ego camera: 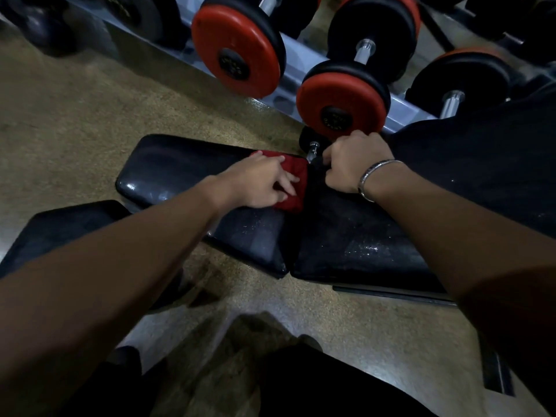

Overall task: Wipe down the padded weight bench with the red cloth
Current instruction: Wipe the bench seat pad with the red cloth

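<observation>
My left hand [264, 182] lies spread flat on the red cloth [288, 204], pressing it onto the weight bench [168, 167] under my palm. The fabric looks soft and limp and will likely bunch, so I'd press through its middle. My right hand [355, 161] curls just beside it, and I cannot tell whether it grips anything.

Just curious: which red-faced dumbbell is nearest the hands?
The lower dumbbell, just beyond the right hand; the other red-faced one sits higher and further left.
</observation>
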{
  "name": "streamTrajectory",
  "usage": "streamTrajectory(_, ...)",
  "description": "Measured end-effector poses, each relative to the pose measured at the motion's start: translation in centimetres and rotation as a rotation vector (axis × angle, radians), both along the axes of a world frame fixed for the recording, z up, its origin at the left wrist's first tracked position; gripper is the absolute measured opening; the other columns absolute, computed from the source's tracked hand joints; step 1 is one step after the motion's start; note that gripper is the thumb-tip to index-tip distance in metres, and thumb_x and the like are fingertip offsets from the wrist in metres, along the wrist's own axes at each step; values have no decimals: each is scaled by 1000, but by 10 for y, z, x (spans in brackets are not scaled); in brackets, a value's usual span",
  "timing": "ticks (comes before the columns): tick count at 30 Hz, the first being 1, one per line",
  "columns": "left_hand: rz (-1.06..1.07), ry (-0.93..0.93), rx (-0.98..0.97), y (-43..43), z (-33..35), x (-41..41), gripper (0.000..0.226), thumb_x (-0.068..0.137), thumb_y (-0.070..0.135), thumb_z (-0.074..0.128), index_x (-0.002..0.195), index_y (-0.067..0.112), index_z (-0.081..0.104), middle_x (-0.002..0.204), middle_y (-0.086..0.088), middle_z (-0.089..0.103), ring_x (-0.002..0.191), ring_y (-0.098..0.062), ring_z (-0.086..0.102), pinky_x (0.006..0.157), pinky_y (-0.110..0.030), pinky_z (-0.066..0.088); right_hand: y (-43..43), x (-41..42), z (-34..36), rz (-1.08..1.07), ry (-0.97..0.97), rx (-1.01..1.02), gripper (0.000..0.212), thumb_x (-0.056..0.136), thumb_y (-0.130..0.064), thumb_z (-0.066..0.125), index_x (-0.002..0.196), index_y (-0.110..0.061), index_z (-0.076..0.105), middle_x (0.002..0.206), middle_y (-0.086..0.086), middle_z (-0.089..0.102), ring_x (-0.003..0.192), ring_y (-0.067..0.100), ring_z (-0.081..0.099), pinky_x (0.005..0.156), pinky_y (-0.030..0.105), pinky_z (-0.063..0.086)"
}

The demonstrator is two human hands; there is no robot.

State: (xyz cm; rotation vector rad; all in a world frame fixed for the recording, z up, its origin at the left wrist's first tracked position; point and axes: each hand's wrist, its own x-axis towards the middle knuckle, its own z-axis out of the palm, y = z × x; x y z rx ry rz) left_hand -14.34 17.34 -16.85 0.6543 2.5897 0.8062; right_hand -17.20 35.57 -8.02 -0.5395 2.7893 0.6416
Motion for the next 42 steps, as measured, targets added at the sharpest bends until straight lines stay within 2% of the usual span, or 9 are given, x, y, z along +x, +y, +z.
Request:
streamTrajectory(3,97,59,-64,17,0,10,33,99,28,56,128,38,65,155,17,40,154,-19,9,123,-52,-1,0,1,-2,0,10,10,40,81,-35,56,119,-28,66,124,5,63,115,29,51,90,42,38)
streamTrajectory(16,48,68,-41,19,-7,31,30,98,27,57,124,37,68,154,18,42,155,-21,5,122,-54,-5,-1,2,0,8,2,3,40,80,-32,54,118,-29,66,122,6,63,113,31,52,90,42,38)
streamTrajectory(19,-50,-44,56,-6,-1,20,26,95,22,65,117,35,73,147,17,50,154,-13,8,121,-42,-4,0,1,0,14,4,-3,39,80,-33,55,117,-30,67,120,6,64,111,31,52,90,42,39)
streamTrajectory(22,48,5,88,-6,-1,15,27,94,22,67,117,34,73,144,15,54,153,-11,14,117,-29,1,4,1,-2,25,15,-10,36,82,-35,55,116,-31,68,119,5,64,111,30,52,90,42,39)
streamTrajectory(26,8,-28,100,0,-11,29,26,93,23,67,114,37,73,145,18,52,153,-11,7,122,-45,-7,4,1,-3,20,11,-18,37,82,-35,56,117,-31,67,120,5,64,112,30,51,90,42,38)
streamTrajectory(29,-123,-117,107,-15,-5,24,26,91,19,69,111,34,75,142,19,55,152,-5,8,120,-40,-7,4,0,-2,19,15,-34,35,81,-35,56,113,-31,68,116,4,65,109,29,52,89,41,39)
streamTrajectory(34,93,19,131,1,-11,34,27,94,20,66,115,35,72,144,16,54,153,-10,13,124,-43,-3,5,2,-3,12,17,-33,36,82,-36,56,115,-30,68,117,5,65,111,29,51,91,42,39)
streamTrajectory(39,-93,-90,114,-15,-8,39,26,93,15,67,111,32,75,140,17,57,152,-5,11,121,-39,-6,0,2,-3,8,20,-20,36,82,-35,55,115,-27,67,116,6,65,110,31,52,89,41,39)
streamTrajectory(42,-31,-68,149,-17,-7,35,27,92,14,67,110,33,75,138,17,59,151,-5,16,123,-38,-3,-6,6,-3,12,47,-11,34,83,-33,56,112,-22,68,114,9,67,108,33,56,88,40,40)
